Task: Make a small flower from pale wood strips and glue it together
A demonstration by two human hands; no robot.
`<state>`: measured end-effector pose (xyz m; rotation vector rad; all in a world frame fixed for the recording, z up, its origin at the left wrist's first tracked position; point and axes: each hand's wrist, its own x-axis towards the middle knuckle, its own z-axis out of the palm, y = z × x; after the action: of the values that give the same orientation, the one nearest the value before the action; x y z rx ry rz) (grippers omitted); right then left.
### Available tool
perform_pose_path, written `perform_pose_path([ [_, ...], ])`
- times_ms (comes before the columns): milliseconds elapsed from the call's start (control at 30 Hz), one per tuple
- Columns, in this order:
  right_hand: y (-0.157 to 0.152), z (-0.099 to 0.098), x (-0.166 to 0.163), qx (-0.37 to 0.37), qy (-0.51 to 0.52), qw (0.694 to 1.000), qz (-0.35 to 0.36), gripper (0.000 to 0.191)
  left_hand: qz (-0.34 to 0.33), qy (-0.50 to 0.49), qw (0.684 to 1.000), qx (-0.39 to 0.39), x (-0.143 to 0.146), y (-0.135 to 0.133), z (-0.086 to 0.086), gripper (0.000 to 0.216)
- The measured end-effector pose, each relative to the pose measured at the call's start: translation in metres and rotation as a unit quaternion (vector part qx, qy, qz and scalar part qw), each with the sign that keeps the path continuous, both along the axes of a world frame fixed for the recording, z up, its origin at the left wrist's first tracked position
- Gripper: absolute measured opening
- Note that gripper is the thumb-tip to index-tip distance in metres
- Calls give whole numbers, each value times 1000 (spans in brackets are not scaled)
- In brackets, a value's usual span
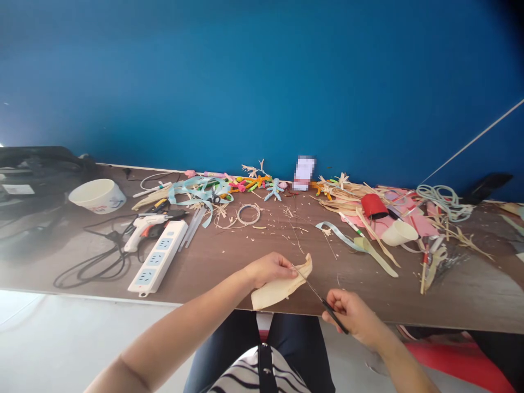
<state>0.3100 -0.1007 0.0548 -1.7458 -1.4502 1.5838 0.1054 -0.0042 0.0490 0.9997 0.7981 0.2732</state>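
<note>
My left hand (268, 270) is closed on a pale, dried corn husk piece (278, 289) over the near edge of the brown table (213, 256). My right hand (352, 314) grips a thin dark-handled pointed tool (323, 299), whose slim metal tip reaches up-left and touches the husk near my left fingers. Both hands hover just above the table's front edge, over my lap.
A white power strip (158, 257), a glue gun (143, 226) with black cables and a white bowl (97, 195) lie at the left. Blue ribbon (196, 191), colourful craft bits (254, 183), husk strips (344, 199), a red cup (373, 206) and a paper cup (399, 233) litter the back and right.
</note>
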Motion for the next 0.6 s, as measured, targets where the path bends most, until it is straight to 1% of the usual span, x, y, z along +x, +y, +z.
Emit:
perform_pose_path([
  [100, -5, 0, -4, -21, 4, 1000, -1, 34, -3, 9, 999, -31, -4, -4, -5, 22],
  [267, -10, -9, -9, -30, 30, 999, 32, 30, -6, 27, 999, -28, -9, -12, -10, 21],
  [367, -11, -12, -12, -34, 50, 998, 34, 29, -18, 35, 999, -25, -10, -17, -11, 22],
  [467, -14, -11, -13, -43, 36, 998, 26, 29, -41, 37, 998, -29, -12, -22, -12, 23],
  [533, -17, -9, -8, -47, 16, 998, 32, 27, -67, 62, 996, -10, -16, -23, -13, 23],
  [600, -20, -5, 2, -57, 7, 997, 55, 25, -105, 98, 989, 17, -22, -23, -11, 21],
])
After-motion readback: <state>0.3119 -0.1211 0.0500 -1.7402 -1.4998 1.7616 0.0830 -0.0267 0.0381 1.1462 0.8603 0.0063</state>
